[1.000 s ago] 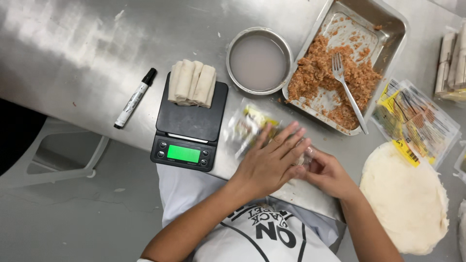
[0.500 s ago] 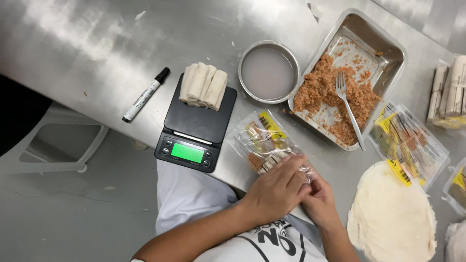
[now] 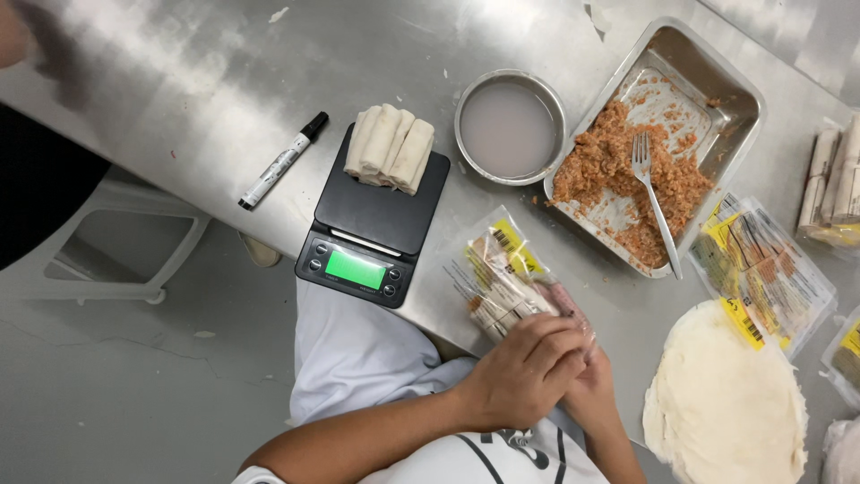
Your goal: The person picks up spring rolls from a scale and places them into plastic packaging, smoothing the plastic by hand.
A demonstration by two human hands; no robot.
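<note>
My left hand and my right hand are pressed together at the near edge of the steel table. Both curl around a small pale roll, most of which is hidden under the fingers of my left hand. My right hand is partly covered by the left. Just beyond the fingers lies a clear plastic packet with yellow labels. A black digital scale with a lit green display stands to the left, with several finished pale rolls lying on its platform.
A round metal bowl holds cloudy liquid. Beside it, a steel tray holds orange-brown filling and a fork. Round white wrappers are stacked at the right, near more packets. A marker lies left of the scale.
My left hand's fingers were spread over the packet; they have now curled shut and drawn back toward me, closing with the right hand over the roll. The view has shifted slightly.
</note>
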